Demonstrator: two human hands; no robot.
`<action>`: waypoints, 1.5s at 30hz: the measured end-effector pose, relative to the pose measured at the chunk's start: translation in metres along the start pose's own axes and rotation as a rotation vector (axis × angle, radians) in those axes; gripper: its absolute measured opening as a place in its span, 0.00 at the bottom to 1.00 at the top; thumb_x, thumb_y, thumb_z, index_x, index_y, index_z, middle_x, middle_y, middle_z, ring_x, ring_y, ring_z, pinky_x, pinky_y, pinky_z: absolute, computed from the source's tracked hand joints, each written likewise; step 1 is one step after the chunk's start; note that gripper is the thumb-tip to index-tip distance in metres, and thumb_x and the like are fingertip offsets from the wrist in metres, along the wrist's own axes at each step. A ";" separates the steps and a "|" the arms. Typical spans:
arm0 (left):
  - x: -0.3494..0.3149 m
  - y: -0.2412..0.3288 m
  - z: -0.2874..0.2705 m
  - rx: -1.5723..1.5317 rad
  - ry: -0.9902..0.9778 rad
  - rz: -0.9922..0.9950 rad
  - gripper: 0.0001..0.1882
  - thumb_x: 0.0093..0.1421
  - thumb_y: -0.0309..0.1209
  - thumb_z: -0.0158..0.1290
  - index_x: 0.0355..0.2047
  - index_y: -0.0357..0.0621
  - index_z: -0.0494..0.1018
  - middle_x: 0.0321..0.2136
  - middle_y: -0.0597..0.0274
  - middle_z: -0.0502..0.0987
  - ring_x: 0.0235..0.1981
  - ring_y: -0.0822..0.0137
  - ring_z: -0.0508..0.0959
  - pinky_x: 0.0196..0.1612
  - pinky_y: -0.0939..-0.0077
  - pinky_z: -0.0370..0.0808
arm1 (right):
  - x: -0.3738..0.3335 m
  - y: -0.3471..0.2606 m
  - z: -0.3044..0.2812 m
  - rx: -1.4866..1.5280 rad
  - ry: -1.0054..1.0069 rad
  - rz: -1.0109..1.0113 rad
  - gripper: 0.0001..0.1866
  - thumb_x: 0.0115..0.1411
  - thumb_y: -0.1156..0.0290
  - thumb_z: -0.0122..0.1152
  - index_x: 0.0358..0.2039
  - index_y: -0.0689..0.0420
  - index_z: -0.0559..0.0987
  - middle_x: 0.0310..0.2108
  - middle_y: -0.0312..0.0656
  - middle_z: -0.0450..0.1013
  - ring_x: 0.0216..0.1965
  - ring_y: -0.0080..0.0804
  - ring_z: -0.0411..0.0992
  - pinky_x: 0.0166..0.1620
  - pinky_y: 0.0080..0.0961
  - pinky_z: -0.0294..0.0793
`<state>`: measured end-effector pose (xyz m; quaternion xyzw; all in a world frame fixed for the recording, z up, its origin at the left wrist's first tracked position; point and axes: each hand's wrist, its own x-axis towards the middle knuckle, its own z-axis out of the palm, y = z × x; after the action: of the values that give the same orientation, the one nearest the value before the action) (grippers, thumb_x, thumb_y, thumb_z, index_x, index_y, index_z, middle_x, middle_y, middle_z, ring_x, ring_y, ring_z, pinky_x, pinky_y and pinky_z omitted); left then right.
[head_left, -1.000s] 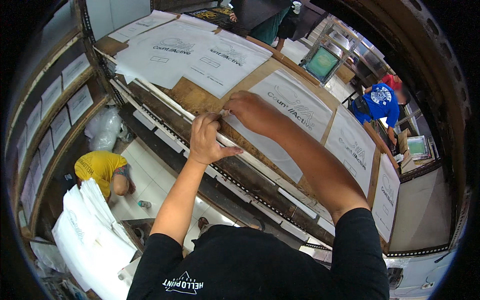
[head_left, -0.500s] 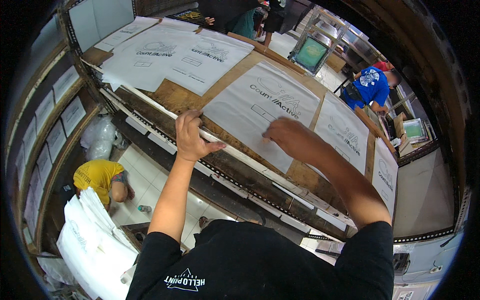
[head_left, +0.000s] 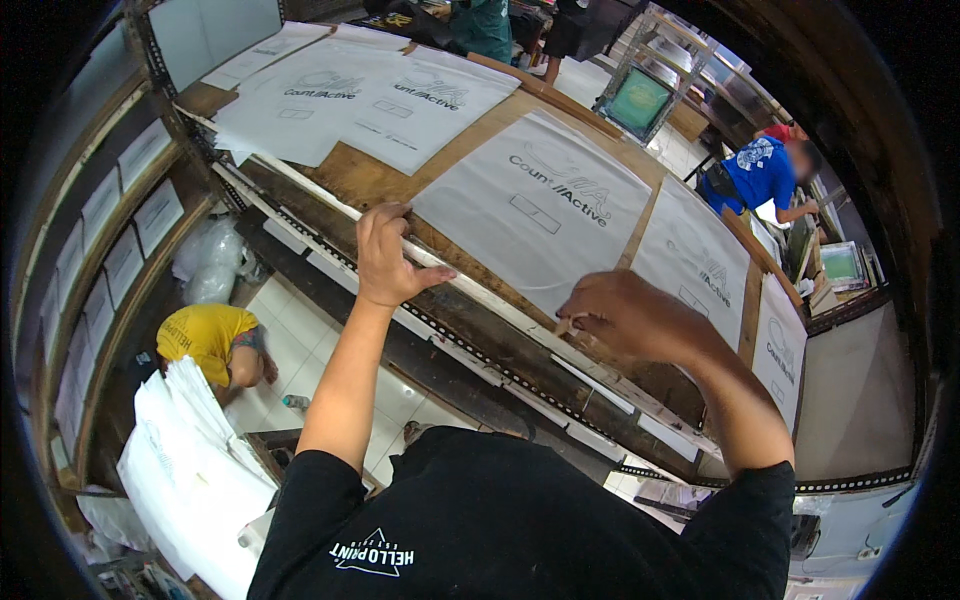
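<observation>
A white sheet with dark printing (head_left: 555, 165) lies flat on the brown wooden table (head_left: 365, 178) in front of me. My left hand (head_left: 388, 258) rests on the table's pale near edge, left of that sheet, thumb stretched out and fingers apart. Over the near end of the same sheet is my right hand (head_left: 630, 315), its fingers curled together. Something small and pale shows at its fingertips; its kind is not clear. Similar printed sheets lie to the left (head_left: 420, 105) and to the right (head_left: 695, 255).
At the lower left hangs a thick stack of white sheets (head_left: 190, 470). A person in yellow (head_left: 205, 340) crouches on the tiled floor beyond it. Another person in blue (head_left: 750, 172) works at the far right. A framed green screen (head_left: 638, 102) stands behind the table.
My right hand has come back toward me, from the middle of the printed sheet to its near end. My left hand stays at the table edge. The view has shifted slightly.
</observation>
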<state>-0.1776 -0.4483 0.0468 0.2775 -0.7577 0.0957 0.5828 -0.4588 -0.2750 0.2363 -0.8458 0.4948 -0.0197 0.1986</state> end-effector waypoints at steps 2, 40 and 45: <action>0.000 0.001 0.001 -0.005 -0.008 -0.005 0.48 0.47 0.75 0.60 0.42 0.38 0.67 0.48 0.47 0.75 0.50 0.45 0.72 0.56 0.48 0.69 | 0.020 0.007 -0.008 0.031 0.146 -0.054 0.10 0.62 0.78 0.62 0.44 0.60 0.84 0.39 0.48 0.79 0.45 0.46 0.78 0.50 0.41 0.77; 0.002 -0.004 0.005 0.006 0.027 0.031 0.48 0.49 0.77 0.56 0.42 0.40 0.66 0.48 0.49 0.75 0.51 0.46 0.72 0.56 0.49 0.69 | 0.083 0.012 -0.018 -0.117 0.275 -0.224 0.08 0.64 0.76 0.62 0.42 0.58 0.85 0.38 0.47 0.80 0.45 0.46 0.77 0.50 0.41 0.77; 0.001 -0.005 0.004 -0.007 0.005 0.019 0.49 0.48 0.77 0.57 0.43 0.39 0.66 0.48 0.47 0.74 0.49 0.45 0.72 0.54 0.49 0.69 | 0.179 0.004 0.003 -0.174 0.396 -0.291 0.09 0.63 0.75 0.62 0.42 0.60 0.84 0.39 0.47 0.79 0.45 0.49 0.77 0.51 0.42 0.76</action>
<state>-0.1783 -0.4541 0.0453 0.2682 -0.7591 0.0993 0.5848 -0.3703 -0.4269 0.2024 -0.9015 0.3972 -0.1707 0.0194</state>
